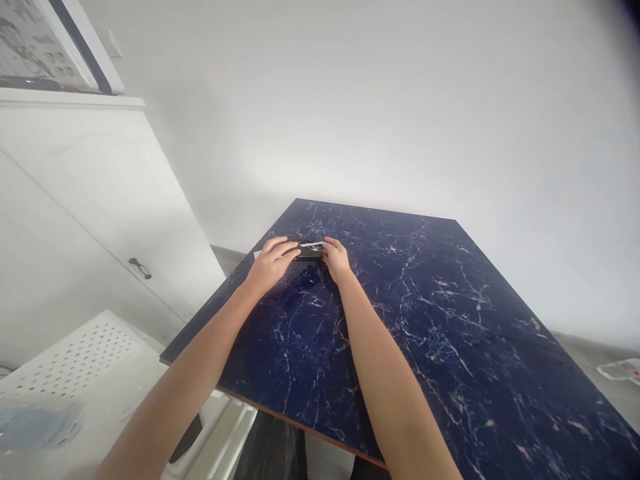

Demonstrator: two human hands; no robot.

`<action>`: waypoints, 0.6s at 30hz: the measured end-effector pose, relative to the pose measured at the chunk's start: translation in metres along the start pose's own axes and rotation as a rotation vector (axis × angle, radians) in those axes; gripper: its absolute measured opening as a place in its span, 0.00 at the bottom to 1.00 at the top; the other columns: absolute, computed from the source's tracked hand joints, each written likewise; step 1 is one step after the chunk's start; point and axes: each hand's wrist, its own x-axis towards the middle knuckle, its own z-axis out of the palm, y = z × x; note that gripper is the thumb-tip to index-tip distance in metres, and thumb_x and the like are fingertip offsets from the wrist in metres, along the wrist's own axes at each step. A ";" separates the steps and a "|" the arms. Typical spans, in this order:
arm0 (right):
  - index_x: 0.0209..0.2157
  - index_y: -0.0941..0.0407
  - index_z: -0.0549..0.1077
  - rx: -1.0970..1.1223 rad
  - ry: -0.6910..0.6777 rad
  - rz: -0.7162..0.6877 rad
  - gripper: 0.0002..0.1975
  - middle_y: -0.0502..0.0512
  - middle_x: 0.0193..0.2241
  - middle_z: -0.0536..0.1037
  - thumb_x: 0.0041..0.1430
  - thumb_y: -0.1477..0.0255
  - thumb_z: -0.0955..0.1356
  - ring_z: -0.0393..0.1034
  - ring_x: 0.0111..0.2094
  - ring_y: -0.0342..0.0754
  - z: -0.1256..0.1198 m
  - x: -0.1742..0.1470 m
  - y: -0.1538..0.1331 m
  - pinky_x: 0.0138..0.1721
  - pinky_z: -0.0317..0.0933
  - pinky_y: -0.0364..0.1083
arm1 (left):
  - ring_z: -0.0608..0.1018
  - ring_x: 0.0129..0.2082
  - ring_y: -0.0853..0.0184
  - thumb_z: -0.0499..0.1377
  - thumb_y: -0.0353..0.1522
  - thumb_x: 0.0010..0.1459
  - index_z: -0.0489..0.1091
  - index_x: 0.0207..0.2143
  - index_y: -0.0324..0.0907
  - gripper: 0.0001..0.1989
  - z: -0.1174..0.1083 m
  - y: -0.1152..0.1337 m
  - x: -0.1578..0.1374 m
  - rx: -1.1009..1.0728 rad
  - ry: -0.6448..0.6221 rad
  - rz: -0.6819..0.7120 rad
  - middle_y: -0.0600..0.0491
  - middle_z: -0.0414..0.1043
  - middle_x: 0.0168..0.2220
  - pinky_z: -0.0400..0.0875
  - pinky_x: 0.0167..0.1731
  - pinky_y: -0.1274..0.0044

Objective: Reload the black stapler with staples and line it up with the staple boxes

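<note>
A small flat black object (309, 251) with a pale strip on top lies on the dark blue marbled table (440, 320) near its far left edge. My left hand (273, 261) rests on the object's left end with the fingers laid over it. My right hand (336, 259) holds its right end with the fingertips. What the object is I cannot tell at this distance. A small white bit (257, 254) shows just left of my left hand.
A white cabinet (100, 200) with a dark handle (140, 267) stands to the left. A white perforated basket (75, 360) sits low at the left. A white wall is behind the table. Some pale object (623, 370) lies on the floor at right.
</note>
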 end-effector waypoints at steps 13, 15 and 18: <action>0.55 0.56 0.68 -0.473 0.247 -0.193 0.21 0.56 0.40 0.83 0.65 0.71 0.56 0.75 0.31 0.46 0.000 -0.002 0.004 0.38 0.67 0.44 | 0.75 0.48 0.58 0.63 0.32 0.61 0.75 0.49 0.47 0.13 -0.003 0.001 0.001 -0.091 0.087 -0.238 0.50 0.78 0.48 0.73 0.50 0.64; 0.56 0.57 0.68 -0.561 0.315 -0.197 0.22 0.58 0.40 0.82 0.66 0.72 0.54 0.76 0.34 0.47 0.001 -0.006 0.000 0.40 0.66 0.44 | 0.75 0.48 0.58 0.63 0.33 0.61 0.75 0.48 0.46 0.13 -0.004 0.003 0.001 -0.083 0.083 -0.245 0.50 0.78 0.47 0.72 0.50 0.64; 0.55 0.59 0.70 -0.789 0.276 -0.229 0.22 0.61 0.43 0.81 0.68 0.72 0.53 0.76 0.42 0.51 0.005 -0.011 -0.004 0.46 0.65 0.46 | 0.76 0.47 0.57 0.63 0.35 0.61 0.75 0.48 0.46 0.12 -0.005 0.005 0.001 -0.065 0.061 -0.276 0.49 0.78 0.47 0.72 0.49 0.65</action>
